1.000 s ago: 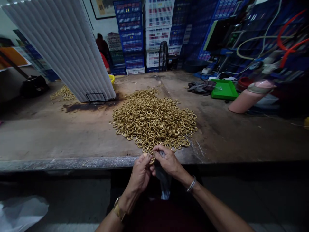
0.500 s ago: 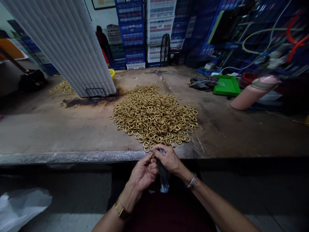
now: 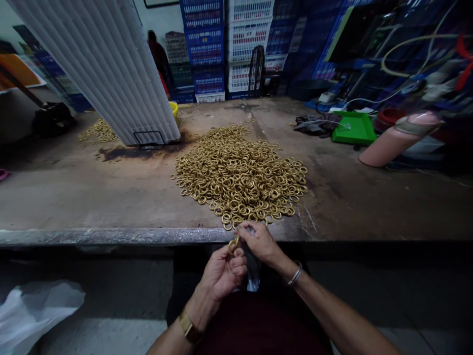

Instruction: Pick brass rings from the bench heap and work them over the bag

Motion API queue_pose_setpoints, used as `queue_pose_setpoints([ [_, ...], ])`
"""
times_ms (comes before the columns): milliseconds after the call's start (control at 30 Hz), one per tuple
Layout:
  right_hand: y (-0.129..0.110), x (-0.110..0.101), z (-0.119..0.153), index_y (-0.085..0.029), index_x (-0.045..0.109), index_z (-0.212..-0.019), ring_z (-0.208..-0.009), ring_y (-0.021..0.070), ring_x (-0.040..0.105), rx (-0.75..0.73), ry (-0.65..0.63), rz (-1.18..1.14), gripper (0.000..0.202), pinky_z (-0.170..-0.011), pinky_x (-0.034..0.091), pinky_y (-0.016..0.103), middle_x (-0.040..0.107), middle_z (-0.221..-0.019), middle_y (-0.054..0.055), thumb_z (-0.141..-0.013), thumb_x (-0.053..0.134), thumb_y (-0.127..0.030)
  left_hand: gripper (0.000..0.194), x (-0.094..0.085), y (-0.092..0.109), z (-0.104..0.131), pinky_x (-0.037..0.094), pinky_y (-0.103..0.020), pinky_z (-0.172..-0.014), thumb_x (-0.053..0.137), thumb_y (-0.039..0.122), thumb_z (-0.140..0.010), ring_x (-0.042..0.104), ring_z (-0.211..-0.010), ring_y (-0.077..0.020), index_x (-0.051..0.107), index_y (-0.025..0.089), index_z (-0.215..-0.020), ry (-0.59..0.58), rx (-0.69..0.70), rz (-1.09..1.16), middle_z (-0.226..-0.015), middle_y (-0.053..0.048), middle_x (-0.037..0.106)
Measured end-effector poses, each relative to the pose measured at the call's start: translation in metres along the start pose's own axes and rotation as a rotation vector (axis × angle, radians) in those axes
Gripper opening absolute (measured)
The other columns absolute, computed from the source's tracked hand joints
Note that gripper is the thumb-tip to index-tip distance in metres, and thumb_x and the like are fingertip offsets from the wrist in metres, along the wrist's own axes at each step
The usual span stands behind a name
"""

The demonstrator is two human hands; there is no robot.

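Towards the left, a tall white ribbed panel (image 3: 107, 74), cut off at the top, partly hides a scatter of small gold-coloured rings (image 3: 98, 131). Nearer, the left hand (image 3: 221, 275) pinches a round gold-coloured ring (image 3: 230, 248), showing more plainly than half a second ago. Beyond it rises a big heap of gold-coloured rings (image 3: 244, 177). The right hand (image 3: 261, 242) has fingers drawn together at the ring; whether they grip it, I cannot tell.

No txt legible for sure. Yellow mark (image 3: 204, 41) on one of the blue crates (image 3: 209, 55) at back: blurred, unreadable. Pale marks (image 3: 238, 95) on low blue crate under white crates (image 3: 247, 43): too sm. to tell if ltrs. or nos.
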State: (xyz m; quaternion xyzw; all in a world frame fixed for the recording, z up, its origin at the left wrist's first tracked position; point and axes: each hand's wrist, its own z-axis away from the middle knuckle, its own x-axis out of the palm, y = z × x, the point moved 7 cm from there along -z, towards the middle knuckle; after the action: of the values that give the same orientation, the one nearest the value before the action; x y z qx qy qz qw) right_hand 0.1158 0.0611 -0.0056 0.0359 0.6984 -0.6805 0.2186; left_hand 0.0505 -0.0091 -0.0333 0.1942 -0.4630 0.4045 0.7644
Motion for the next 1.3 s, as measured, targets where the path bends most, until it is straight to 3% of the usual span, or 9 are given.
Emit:
queue_pose_setpoints([
  [100, -0.004, -0.002, 0.004, -0.016, 0.052, -0.064, -0.054, 0.0092, 0.044, -0.137, 0.018, 0.246, 0.021, -0.054, 0.033, 0.020, 0.052, -0.057, -0.001, -0.080, 0.042, -0.026, 0.020, 0.000, 0.004, -0.001, 0.026, -0.012, -0.035, 0.036, 0.012, -0.083, 0.029, -0.040, -0.0029, 0.044, 0.011, -0.064, 0.001, 0.023, 0.026, -0.055, 0.003, 0.036],
  [300, -0.008, 0.008, 0.015, -0.017, 0.052, -0.073, -0.062, 0.0110, 0.048, -0.296, -0.151, 0.563, 0.008, -0.057, 0.029, 0.021, 0.056, -0.066, 0.000, -0.074, 0.045, -0.014, 0.023, -0.006, 0.007, -0.006, 0.026, -0.012, -0.035, 0.037, 0.012, -0.084, 0.029, -0.039, -0.0025, 0.044, 0.012, -0.062, 0.008, 0.041, 0.032, -0.055, 0.003, 0.037],
  [500, -0.007, 0.010, 0.014, -0.017, 0.054, -0.074, -0.060, 0.0113, 0.046, -0.255, -0.237, 0.718, 0.012, -0.055, 0.025, 0.023, 0.058, -0.068, 0.001, -0.070, 0.044, -0.012, 0.026, -0.010, 0.007, -0.007, 0.026, -0.012, -0.034, 0.035, 0.014, -0.086, 0.029, -0.038, -0.0022, 0.044, 0.012, -0.062, 0.032, 0.046, 0.026, -0.054, 0.003, 0.037],
  [767, -0.005, 0.013, 0.019, -0.016, 0.054, -0.077, -0.063, 0.0120, 0.048, -0.203, -0.309, 0.755, 0.014, -0.057, 0.026, 0.023, 0.059, -0.072, 0.003, -0.072, 0.042, -0.012, 0.026, -0.009, 0.009, -0.006, 0.025, -0.010, -0.033, 0.034, 0.013, -0.086, 0.028, -0.037, -0.0011, 0.043, 0.011, -0.061, 0.023, 0.060, 0.006, -0.054, 0.004, 0.036],
  [1067, -0.009, 0.016, 0.021, -0.017, 0.055, -0.077, -0.064, 0.0129, 0.051, -0.159, -0.272, 0.756, 0.015, -0.056, 0.026, 0.024, 0.061, -0.074, 0.003, -0.072, 0.041, -0.011, 0.021, -0.010, 0.011, -0.004, 0.022, -0.009, -0.033, 0.044, 0.011, -0.081, 0.025, -0.037, -0.0002, 0.041, 0.013, -0.061, -0.025, 0.065, -0.070, -0.056, 0.005, 0.032],
  [1300, -0.012, 0.018, 0.023, -0.016, 0.055, -0.082, -0.069, 0.0144, 0.054, -0.082, -0.227, 0.813, 0.017, -0.058, 0.024, 0.025, 0.063, -0.078, 0.005, -0.072, 0.042, -0.009, 0.021, -0.013, 0.014, -0.004, 0.024, -0.009, -0.033, 0.040, 0.008, -0.082, 0.027, -0.037, -0.0005, 0.041, 0.013, -0.061, -0.042, 0.081, -0.020, -0.055, 0.005, 0.032],
])
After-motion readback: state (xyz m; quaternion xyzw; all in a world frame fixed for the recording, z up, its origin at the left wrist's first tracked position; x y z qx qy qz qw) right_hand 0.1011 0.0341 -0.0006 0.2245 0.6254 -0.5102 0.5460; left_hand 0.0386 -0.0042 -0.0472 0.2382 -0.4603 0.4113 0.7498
